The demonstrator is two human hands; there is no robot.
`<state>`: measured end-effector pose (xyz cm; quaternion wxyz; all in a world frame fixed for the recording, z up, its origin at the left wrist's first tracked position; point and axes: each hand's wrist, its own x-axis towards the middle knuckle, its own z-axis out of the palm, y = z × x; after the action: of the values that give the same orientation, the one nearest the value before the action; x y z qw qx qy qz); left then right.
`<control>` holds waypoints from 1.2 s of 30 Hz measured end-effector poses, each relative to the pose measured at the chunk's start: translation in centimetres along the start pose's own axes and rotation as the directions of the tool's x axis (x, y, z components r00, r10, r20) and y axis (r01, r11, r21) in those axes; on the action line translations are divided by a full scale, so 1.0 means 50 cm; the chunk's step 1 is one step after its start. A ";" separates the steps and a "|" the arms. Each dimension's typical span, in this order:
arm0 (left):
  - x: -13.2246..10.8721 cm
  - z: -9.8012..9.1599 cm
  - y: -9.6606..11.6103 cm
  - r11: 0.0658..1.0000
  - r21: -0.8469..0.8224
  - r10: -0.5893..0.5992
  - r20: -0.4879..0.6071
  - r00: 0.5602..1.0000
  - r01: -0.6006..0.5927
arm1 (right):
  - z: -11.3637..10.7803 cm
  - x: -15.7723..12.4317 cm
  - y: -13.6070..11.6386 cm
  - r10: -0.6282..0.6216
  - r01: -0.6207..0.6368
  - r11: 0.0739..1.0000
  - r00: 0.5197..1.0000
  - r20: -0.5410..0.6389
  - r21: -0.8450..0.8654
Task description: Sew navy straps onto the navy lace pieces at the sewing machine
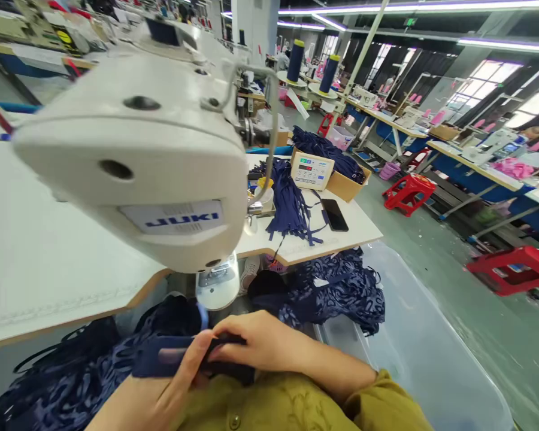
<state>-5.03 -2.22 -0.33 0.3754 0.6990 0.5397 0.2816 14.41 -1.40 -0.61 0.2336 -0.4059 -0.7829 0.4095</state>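
Left hand: our left hand comes up from the bottom edge. Its thumb is pressed flat on top of the navy strip and the fingers are tucked under it, so it is closed on the cloth.
Right hand: our right hand reaches in from the mustard sleeve. Its fingers are curled down over the right end of the same strip, pinching it.
Navy strip: we hold it level between both hands, low in the view, in front of our body and just below the front edge of the desk.
Sewing machine: the white JUKI machine stands on the desk above our hands and fills the upper left of the view.
Loose strips: a dark blue heap lies left of our hands, and another heap sits at the near end of the clear plastic bin on our right.
Far end of desk: a bundle of navy strips lies there. A control box is just behind it and a black phone lies flat beside it.
Cardboard box: the box at the desk's far corner holds more dark blue cloth.
Thread: two navy cones stand upright behind the machine.
Floor: a red stool stands in the aisle, well apart from us.
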 end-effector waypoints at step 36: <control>0.056 0.049 -0.017 0.576 0.735 0.671 -0.175 0.721 -0.358 | -0.084 0.065 0.054 -0.109 0.092 0.994 0.919 -0.380 -0.063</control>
<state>-2.81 0.07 -2.42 -0.1268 0.8304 0.4367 0.3220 16.72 4.11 -0.39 0.3936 -0.4423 -0.7509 0.2925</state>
